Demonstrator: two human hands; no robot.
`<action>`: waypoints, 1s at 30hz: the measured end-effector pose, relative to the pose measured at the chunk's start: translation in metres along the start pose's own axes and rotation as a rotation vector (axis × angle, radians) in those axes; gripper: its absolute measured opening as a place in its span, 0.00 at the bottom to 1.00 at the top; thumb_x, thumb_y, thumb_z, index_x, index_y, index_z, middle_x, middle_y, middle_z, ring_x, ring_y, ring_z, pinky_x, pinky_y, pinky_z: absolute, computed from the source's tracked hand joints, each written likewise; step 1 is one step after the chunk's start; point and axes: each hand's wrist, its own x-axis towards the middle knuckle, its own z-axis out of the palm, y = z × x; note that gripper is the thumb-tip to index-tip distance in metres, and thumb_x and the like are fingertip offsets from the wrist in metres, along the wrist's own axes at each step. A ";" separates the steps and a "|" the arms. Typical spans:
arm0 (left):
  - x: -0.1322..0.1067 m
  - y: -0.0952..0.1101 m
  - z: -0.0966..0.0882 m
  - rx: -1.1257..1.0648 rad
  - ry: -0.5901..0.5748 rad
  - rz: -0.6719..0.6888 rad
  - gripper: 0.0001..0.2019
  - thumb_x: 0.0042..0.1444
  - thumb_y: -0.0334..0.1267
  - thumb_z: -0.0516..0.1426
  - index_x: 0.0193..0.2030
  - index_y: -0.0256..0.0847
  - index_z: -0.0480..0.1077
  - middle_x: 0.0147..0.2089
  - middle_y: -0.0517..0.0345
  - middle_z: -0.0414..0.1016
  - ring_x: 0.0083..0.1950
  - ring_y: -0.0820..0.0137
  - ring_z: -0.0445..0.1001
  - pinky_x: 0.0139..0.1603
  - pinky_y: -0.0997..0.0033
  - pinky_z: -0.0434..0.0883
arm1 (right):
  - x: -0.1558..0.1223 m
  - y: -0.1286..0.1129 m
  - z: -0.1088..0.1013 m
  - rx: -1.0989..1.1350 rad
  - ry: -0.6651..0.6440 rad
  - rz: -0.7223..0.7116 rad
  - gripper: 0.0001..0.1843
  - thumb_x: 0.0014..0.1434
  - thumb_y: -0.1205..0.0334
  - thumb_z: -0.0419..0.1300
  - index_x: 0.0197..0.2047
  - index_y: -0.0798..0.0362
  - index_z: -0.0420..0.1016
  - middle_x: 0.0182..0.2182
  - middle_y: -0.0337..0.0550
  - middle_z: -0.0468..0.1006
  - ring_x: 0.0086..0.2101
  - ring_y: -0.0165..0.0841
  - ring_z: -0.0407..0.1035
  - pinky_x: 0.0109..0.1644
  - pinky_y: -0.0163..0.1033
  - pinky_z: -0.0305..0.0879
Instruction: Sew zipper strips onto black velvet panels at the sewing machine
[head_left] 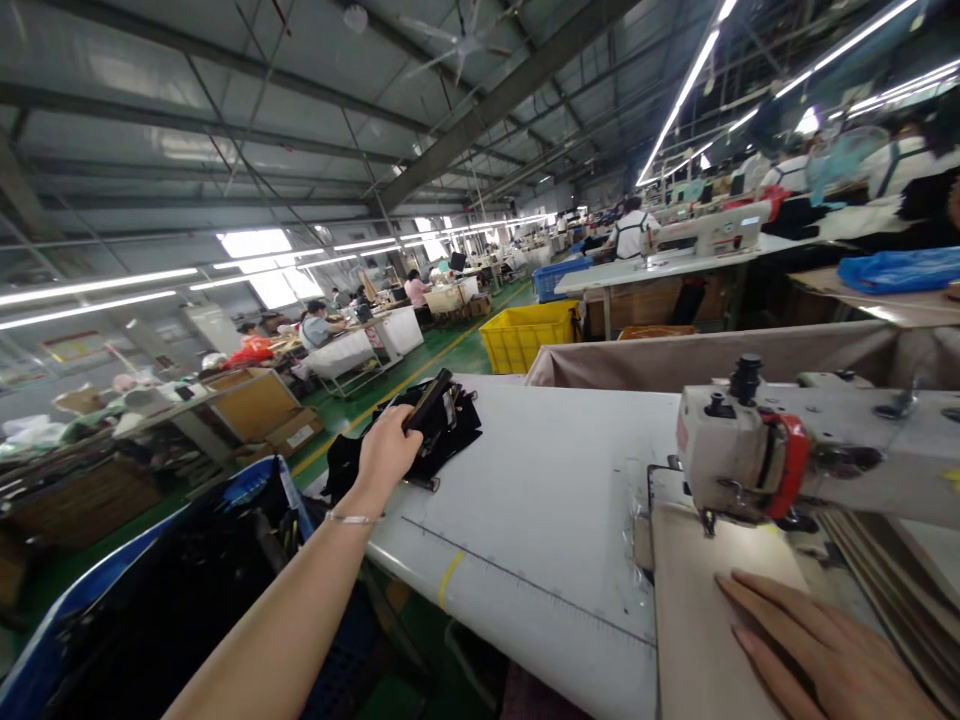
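Right hand cut off by frame edge, flat and spread on sewing machine bed. Left hand pinching black pieces at white table far corner; blue bin below.

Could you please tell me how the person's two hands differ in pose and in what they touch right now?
The left hand reaches far out to the table's far corner, while the right hand stays close, by the sewing machine. The left hand grips a black piece from the black pile; the right hand lies flat, fingers extended, holding nothing. Both are bare and over the white table.
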 end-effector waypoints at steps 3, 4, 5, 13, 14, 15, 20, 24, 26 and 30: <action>-0.044 0.029 0.007 -0.244 -0.011 0.443 0.17 0.55 0.26 0.48 0.47 0.42 0.71 0.50 0.55 0.72 0.56 0.66 0.69 0.62 0.64 0.64 | 0.010 -0.007 -0.015 -0.078 -0.097 -0.031 0.23 0.63 0.47 0.53 0.57 0.46 0.72 0.53 0.44 0.74 0.51 0.41 0.68 0.56 0.49 0.64; -0.060 0.039 0.017 -0.328 -0.093 0.635 0.18 0.54 0.24 0.47 0.46 0.42 0.72 0.50 0.55 0.73 0.57 0.66 0.68 0.64 0.63 0.62 | 0.014 -0.010 -0.020 -0.099 -0.113 -0.022 0.22 0.64 0.48 0.52 0.56 0.46 0.72 0.52 0.45 0.74 0.51 0.41 0.68 0.56 0.50 0.63; -0.075 0.049 0.029 -0.394 -0.200 0.806 0.20 0.54 0.22 0.47 0.46 0.42 0.72 0.50 0.55 0.73 0.58 0.66 0.67 0.66 0.61 0.61 | 0.019 -0.014 -0.025 -0.121 -0.121 -0.009 0.21 0.64 0.49 0.52 0.57 0.47 0.72 0.53 0.45 0.73 0.51 0.42 0.68 0.56 0.51 0.63; -0.087 0.146 0.094 -0.519 -0.457 0.788 0.17 0.60 0.25 0.48 0.49 0.42 0.71 0.52 0.56 0.73 0.57 0.68 0.68 0.65 0.62 0.61 | 0.032 -0.031 -0.039 -0.124 -0.151 0.030 0.21 0.65 0.55 0.51 0.60 0.46 0.67 0.56 0.45 0.71 0.54 0.40 0.65 0.57 0.51 0.60; -0.080 0.163 0.100 -0.529 -0.426 0.734 0.15 0.62 0.29 0.50 0.53 0.42 0.69 0.55 0.53 0.71 0.59 0.66 0.67 0.64 0.61 0.61 | 0.032 -0.031 -0.039 -0.118 -0.155 0.032 0.21 0.65 0.56 0.51 0.60 0.46 0.67 0.56 0.45 0.71 0.54 0.40 0.65 0.57 0.51 0.60; -0.075 0.180 0.106 -0.535 -0.405 0.682 0.14 0.63 0.33 0.51 0.55 0.41 0.68 0.56 0.50 0.69 0.60 0.64 0.65 0.64 0.59 0.61 | 0.032 -0.031 -0.040 -0.113 -0.161 0.033 0.21 0.65 0.56 0.51 0.60 0.46 0.67 0.56 0.45 0.71 0.54 0.40 0.65 0.57 0.51 0.60; -0.064 0.230 0.132 -0.558 -0.436 0.548 0.07 0.57 0.35 0.59 0.41 0.36 0.71 0.43 0.50 0.72 0.49 0.61 0.70 0.54 0.57 0.67 | 0.033 -0.034 -0.045 -0.102 -0.193 0.054 0.21 0.66 0.57 0.50 0.61 0.47 0.65 0.57 0.44 0.69 0.56 0.39 0.62 0.61 0.52 0.56; -0.082 0.235 0.126 -0.659 -0.574 0.601 0.11 0.54 0.35 0.62 0.44 0.41 0.70 0.38 0.60 0.74 0.38 0.70 0.72 0.40 0.72 0.70 | 0.035 -0.037 -0.049 -0.077 -0.216 0.078 0.22 0.67 0.58 0.49 0.63 0.49 0.62 0.57 0.44 0.69 0.56 0.39 0.62 0.61 0.52 0.54; -0.094 0.240 0.120 -0.703 -0.616 0.633 0.08 0.54 0.35 0.62 0.41 0.42 0.72 0.37 0.62 0.74 0.37 0.72 0.73 0.38 0.74 0.69 | 0.036 -0.037 -0.049 -0.073 -0.219 0.084 0.22 0.68 0.57 0.48 0.63 0.50 0.61 0.57 0.45 0.69 0.56 0.39 0.61 0.61 0.51 0.54; -0.107 0.256 0.118 -0.716 -0.551 0.630 0.02 0.55 0.35 0.61 0.35 0.40 0.74 0.36 0.59 0.74 0.38 0.69 0.72 0.40 0.72 0.68 | 0.036 -0.037 -0.049 -0.084 -0.208 0.083 0.22 0.68 0.57 0.48 0.64 0.49 0.61 0.58 0.46 0.68 0.57 0.40 0.60 0.60 0.51 0.55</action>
